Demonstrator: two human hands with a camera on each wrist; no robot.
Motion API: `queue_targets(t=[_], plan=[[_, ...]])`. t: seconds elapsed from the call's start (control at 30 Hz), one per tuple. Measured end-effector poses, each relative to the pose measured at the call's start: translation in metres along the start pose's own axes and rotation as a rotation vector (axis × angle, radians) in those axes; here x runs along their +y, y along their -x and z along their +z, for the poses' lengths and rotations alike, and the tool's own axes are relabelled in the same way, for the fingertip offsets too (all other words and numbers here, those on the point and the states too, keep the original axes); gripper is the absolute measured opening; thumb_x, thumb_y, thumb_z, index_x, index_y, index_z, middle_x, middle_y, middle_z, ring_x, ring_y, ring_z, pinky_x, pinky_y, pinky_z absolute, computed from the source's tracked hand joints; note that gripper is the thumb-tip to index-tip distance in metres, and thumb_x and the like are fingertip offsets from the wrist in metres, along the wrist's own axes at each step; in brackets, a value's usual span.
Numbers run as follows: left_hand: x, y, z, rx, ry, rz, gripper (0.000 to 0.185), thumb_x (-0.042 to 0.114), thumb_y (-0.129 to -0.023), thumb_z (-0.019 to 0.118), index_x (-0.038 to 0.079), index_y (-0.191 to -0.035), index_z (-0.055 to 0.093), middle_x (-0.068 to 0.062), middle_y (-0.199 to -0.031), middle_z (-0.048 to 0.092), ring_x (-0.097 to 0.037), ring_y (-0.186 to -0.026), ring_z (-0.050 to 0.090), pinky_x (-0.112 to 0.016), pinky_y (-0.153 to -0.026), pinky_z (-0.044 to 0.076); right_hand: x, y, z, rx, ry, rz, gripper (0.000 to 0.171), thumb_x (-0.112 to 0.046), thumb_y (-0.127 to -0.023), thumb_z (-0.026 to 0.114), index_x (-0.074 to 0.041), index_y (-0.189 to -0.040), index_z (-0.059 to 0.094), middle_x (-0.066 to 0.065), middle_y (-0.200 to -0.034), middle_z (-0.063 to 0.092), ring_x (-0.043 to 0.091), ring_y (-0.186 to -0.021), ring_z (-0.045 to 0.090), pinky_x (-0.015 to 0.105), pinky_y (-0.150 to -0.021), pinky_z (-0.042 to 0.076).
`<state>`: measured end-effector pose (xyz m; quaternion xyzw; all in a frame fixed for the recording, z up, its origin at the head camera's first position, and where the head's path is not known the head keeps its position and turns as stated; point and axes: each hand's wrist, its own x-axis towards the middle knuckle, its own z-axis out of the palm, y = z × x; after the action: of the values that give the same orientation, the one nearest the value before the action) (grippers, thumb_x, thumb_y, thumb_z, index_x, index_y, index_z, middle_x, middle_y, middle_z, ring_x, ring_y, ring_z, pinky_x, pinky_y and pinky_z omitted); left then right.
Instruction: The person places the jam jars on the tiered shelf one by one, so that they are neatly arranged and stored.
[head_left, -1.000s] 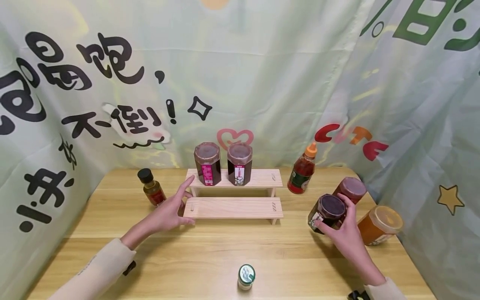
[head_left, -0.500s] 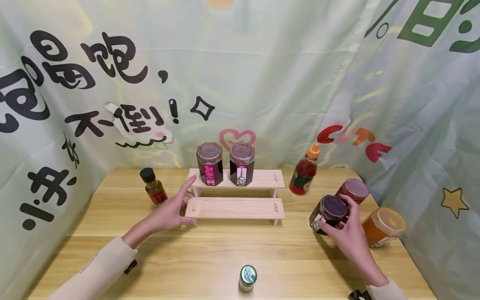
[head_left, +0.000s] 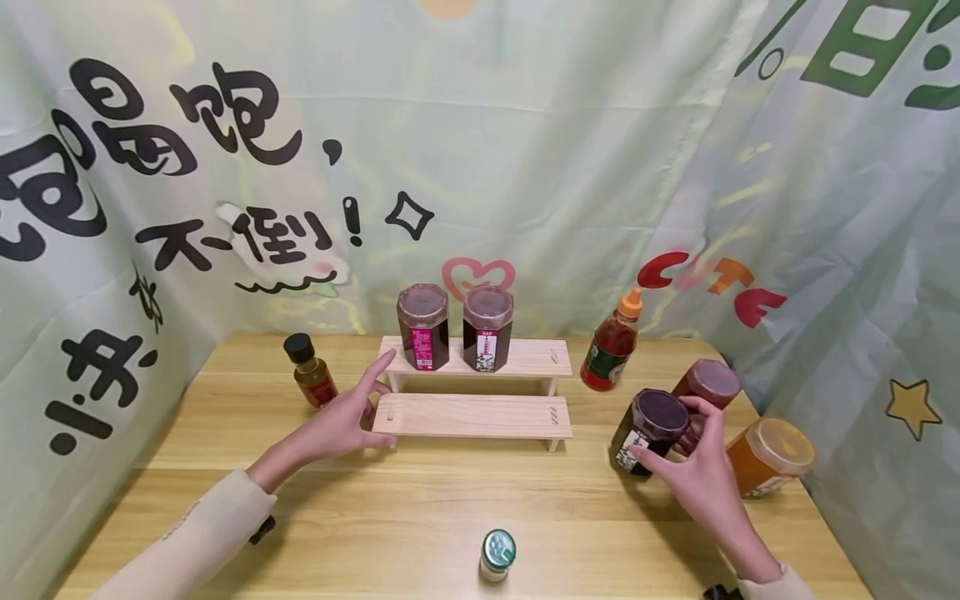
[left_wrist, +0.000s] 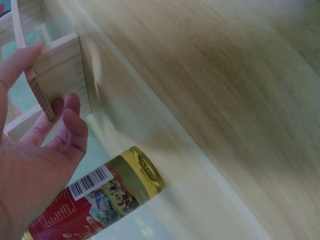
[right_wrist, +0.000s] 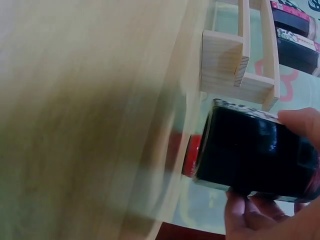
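Observation:
My right hand [head_left: 705, 471] grips a hexagonal jar of dark jam [head_left: 651, 425], thumb on the near label side and fingers round the far side. In the right wrist view, the jar's dark wall [right_wrist: 255, 150] faces the camera, with a gap between its base and the table. At the left end of a two-step wooden rack [head_left: 472, 414], my left hand [head_left: 341, 425] holds the rack between thumb and fingers. Two similar dark jars, a left one [head_left: 423, 329] and a right one [head_left: 487, 329], stand on the upper step. The lower step is bare.
A black-capped sauce bottle [head_left: 311, 371] stands left of the rack, an orange-capped chili sauce bottle [head_left: 611, 342] right of it. Behind my right hand are a red jar [head_left: 708, 382] and an amber jar [head_left: 771, 454]. A green-topped shaker [head_left: 497, 554] stands in front.
The head view has turned slightly left, shifting everything rightward. My right hand has moved the dark jam jar slightly left and toward me. My left hand stays at the rack.

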<state>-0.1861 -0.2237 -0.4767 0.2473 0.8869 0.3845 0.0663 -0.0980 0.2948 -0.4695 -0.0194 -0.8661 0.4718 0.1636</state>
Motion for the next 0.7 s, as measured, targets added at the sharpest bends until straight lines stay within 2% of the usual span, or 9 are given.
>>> queue_targets(t=[0.13,0.37,0.7], plan=[[0.001,0.000,-0.001,-0.006,0.001,0.005,0.134,0.013,-0.084,0.098,0.027,-0.177,0.002,-0.020,-0.137,0.065,-0.023,-0.082,0.066,-0.034,-0.065,0.056,-0.007,0.001,0.003,0.027,-0.030,-0.022,0.108,-0.002,-0.078,0.100,-0.002,-0.156,0.025,0.026,-0.132,0.064,-0.009,-0.108,0.058,0.007,-0.089,0.047],[0.003,0.000,-0.001,-0.002,-0.008,0.007,0.132,0.015,-0.086,0.097,0.026,-0.177,0.002,-0.020,-0.138,0.065,-0.019,-0.080,0.065,-0.034,-0.064,0.055,-0.022,0.002,0.006,0.028,-0.073,-0.118,0.106,0.007,-0.074,0.099,0.001,-0.154,0.030,0.021,-0.127,0.066,-0.004,-0.106,0.064,0.010,-0.090,0.050],[0.003,0.001,-0.001,-0.006,0.007,-0.012,0.131,0.017,-0.087,0.097,0.028,-0.177,0.002,-0.022,-0.141,0.064,-0.017,-0.079,0.065,-0.034,-0.064,0.055,-0.038,0.003,0.014,-0.035,-0.029,-0.175,0.106,0.000,-0.072,0.103,-0.001,-0.153,0.036,0.018,-0.124,0.069,-0.002,-0.107,0.064,0.011,-0.091,0.049]])
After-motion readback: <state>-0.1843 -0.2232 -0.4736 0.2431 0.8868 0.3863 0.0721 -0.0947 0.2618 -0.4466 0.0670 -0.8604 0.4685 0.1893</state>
